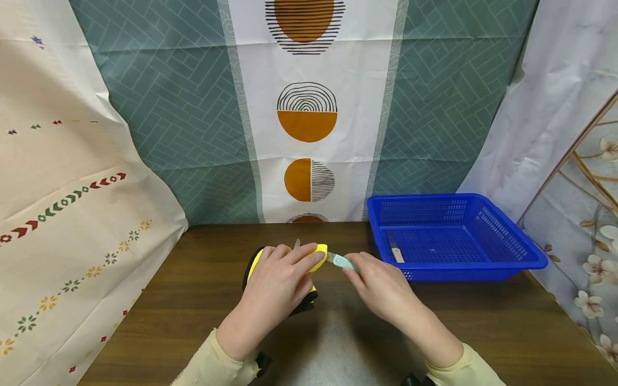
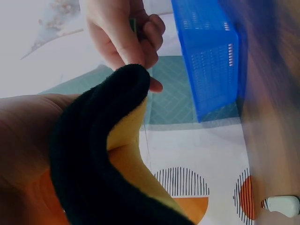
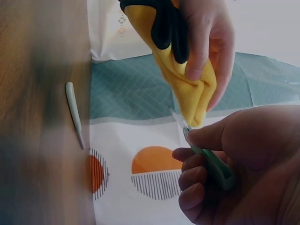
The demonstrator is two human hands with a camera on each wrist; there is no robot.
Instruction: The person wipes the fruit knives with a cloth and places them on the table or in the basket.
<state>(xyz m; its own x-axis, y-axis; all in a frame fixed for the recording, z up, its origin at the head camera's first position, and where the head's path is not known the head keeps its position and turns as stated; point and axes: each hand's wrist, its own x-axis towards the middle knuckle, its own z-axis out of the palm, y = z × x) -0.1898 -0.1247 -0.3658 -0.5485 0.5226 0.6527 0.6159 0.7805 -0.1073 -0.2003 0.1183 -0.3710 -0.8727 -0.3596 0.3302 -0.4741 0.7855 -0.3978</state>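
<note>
Our left hand (image 1: pixel 282 279) pinches, between thumb and fingers, a soft, folded yellow cloth with a thick black border (image 3: pixel 204 93). The cloth is raised above the table; its yellow fold protrudes at the left fingertips, and its black border lies under the left palm. Our right hand (image 1: pixel 381 284) pinches, with thumb and forefinger, a small knife with a mint-green handle (image 1: pixel 344 262), and its other fingers are curled. The blade points from the right fingertips towards the yellow fold; we cannot tell if it touches the cloth or is just beside it.

Beyond the left fingers, on the brown wooden table (image 1: pixel 193 279), we see a second knife with a pale handle (image 3: pixel 73 108), partly hidden in the head view by the left hand. To the right of the right fingers, and a little beyond them, stands a blue perforated plastic basket (image 1: pixel 463 272), with a cream-handled knife (image 1: pixel 396 249) inside, near its left wall. Farther from all fingers, a green-and-white patterned curtain (image 1: pixel 434 107) hangs behind the table.
</note>
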